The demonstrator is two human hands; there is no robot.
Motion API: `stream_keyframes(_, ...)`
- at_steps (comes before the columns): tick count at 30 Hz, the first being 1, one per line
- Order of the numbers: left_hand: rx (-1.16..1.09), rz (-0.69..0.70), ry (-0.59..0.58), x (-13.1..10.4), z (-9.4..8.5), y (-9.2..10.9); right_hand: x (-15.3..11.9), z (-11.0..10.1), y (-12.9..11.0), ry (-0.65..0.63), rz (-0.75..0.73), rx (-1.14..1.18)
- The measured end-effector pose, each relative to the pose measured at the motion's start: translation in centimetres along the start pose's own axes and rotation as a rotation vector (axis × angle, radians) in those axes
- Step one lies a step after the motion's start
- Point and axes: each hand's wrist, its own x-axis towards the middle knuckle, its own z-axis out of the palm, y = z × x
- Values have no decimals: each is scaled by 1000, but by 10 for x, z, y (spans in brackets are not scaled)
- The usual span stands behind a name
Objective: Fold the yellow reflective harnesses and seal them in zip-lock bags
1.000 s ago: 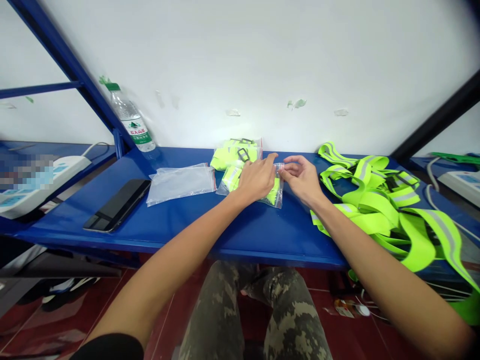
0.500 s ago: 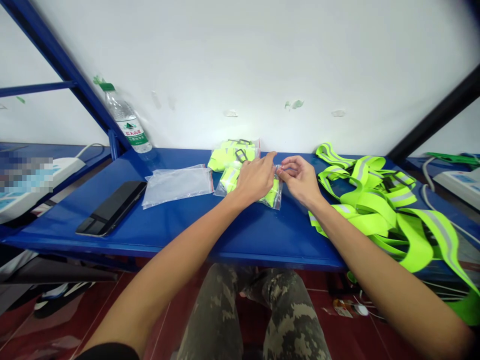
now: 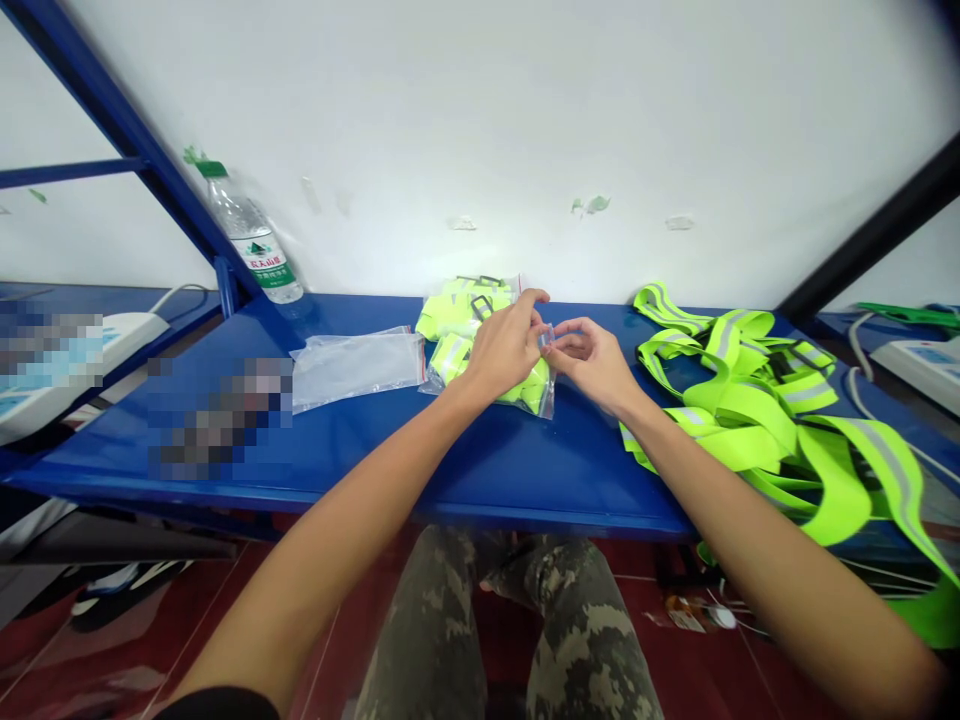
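A clear zip-lock bag (image 3: 537, 392) with a folded neon-yellow reflective strap inside lies on the blue table. My left hand (image 3: 510, 342) is over it, fingers closed at the bag's open-edge side. From the right, my right hand (image 3: 586, 358) pinches the same edge between thumb and fingers. Just behind is another bagged reflective strap (image 3: 450, 308), its black buckle showing. Left of my hands rests a small stack of flat clear zip-lock bags (image 3: 358, 368). Loose neon-yellow reflective straps (image 3: 739, 385) are heaped to the right of my right hand.
A water bottle (image 3: 259, 245) leans against the wall at the back left. A blurred-out dark object (image 3: 225, 425) lies at the table's left. White power strips (image 3: 124, 345) sit on the side surfaces. Some loose strap hangs over the table's front right edge.
My left and right hands have drawn slightly left and closer together along the bag's edge. The bag has shifted a little left with them.
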Motion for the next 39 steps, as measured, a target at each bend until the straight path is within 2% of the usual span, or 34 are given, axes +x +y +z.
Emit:
stream_keyframes(4, 45, -88, 27, -1, -4, 3, -3, 0, -3, -47, 58, 27)
stream_keyframes(8, 79, -108, 29, -3, -5, 5, -4, -1, -1, -106, 94, 5)
stream_keyframes(14, 133, -52, 5, -5, -3, 7, -3, 0, 3, -238, -71, -49)
stream_keyframes(19, 220, 13, -35, -5, -4, 11, -1, 1, 0, -266, -193, -190)
stream_keyframes(23, 261, -22, -101, -4, -6, 12, 0, 1, 4, -212, -153, -244)
stream_keyframes(26, 237, -99, -144, -3, -6, 11, 0, 2, 9, -153, -65, -166)
stream_keyframes(32, 122, -129, -99, -4, -4, 5, -2, 7, 3, 39, 138, 33)
stream_keyframes(36, 131, -119, -56, -5, -2, 5, -4, 8, -5, 52, 178, 64)
stream_keyframes(39, 145, -114, -68, -5, -2, 7, -3, 6, -5, 15, 198, 102)
